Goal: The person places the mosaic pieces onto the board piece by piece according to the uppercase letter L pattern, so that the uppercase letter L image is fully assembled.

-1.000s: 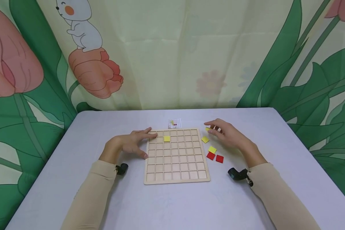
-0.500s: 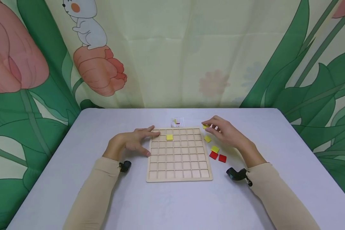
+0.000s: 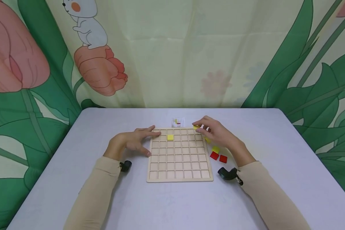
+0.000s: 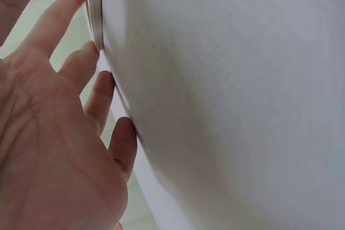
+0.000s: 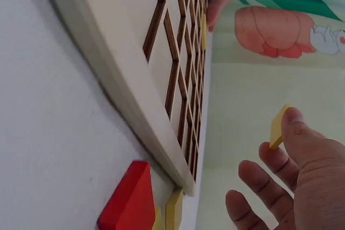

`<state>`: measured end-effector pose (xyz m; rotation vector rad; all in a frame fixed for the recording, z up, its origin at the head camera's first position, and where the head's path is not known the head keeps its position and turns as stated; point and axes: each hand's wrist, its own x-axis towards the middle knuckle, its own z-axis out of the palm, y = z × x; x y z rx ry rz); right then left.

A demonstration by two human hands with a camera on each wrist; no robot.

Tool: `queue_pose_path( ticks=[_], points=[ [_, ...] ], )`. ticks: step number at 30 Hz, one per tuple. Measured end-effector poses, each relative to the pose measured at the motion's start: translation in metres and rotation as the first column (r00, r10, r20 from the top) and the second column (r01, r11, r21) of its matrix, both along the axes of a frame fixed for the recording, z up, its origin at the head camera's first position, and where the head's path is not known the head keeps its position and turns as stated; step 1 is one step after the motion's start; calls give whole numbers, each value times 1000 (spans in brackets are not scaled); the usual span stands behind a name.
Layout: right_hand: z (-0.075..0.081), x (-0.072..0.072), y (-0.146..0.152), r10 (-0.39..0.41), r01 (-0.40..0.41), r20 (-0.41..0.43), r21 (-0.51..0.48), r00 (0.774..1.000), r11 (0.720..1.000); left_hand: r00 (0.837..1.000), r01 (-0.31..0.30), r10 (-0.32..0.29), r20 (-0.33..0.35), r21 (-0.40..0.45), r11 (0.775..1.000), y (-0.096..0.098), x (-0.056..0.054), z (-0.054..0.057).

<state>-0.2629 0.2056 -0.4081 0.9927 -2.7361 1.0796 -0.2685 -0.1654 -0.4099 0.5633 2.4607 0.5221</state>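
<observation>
My left hand (image 3: 136, 140) rests on the left edge of a wooden grid board (image 3: 179, 153), fingers spread and fairly straight, touching its frame. In the right wrist view my right hand (image 5: 312, 171) pinches a yellow square tile (image 5: 278, 126) between thumb and index finger, raised off the table; the other fingers are loosely bent. In the head view that hand (image 3: 212, 129) hovers over the board's far right corner. Another yellow tile (image 3: 170, 137) sits in a cell of the second row from the far side.
A small printed grid card (image 3: 178, 122) lies just behind the board. To the board's right are two red tiles (image 3: 223, 158), a yellow tile (image 3: 215, 149) touching one of them, and another yellow tile (image 3: 208, 140) partly behind the right hand. A patterned cloth (image 3: 161, 64) hangs behind the table.
My right hand has picked up a yellow tile from beyond the board's right side and moved left with it to the far right corner. The left hand has stayed on the board's edge.
</observation>
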Motion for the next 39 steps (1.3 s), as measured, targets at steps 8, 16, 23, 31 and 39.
queue_pose_path(
  ticks=[8, 16, 23, 31, 39],
  points=[
    [0, -4, -23, 79, -79, -11, -30, 997, 996, 1000, 2, -2, 12, 27, 1000, -1, 2, 2],
    [1, -1, -43, 131, -131, 15, -37, 991, 991, 1000, -5, 5, 6, 22, 1000, -2, 1, 3],
    [-5, 0, -59, 163, -163, 50, -5, 985, 987, 1000, -24, 24, 17, 0, 1000, -1, 1, 2],
    [-12, 1, -73, 119, -122, 148, 14, 982, 992, 1000, -4, 4, 14, 7, 1000, -4, 2, 4],
    [-16, 3, -82, 88, -105, 156, 102, 984, 989, 1000, 7, -8, 10, 19, 1000, -4, 2, 2]
  ],
)
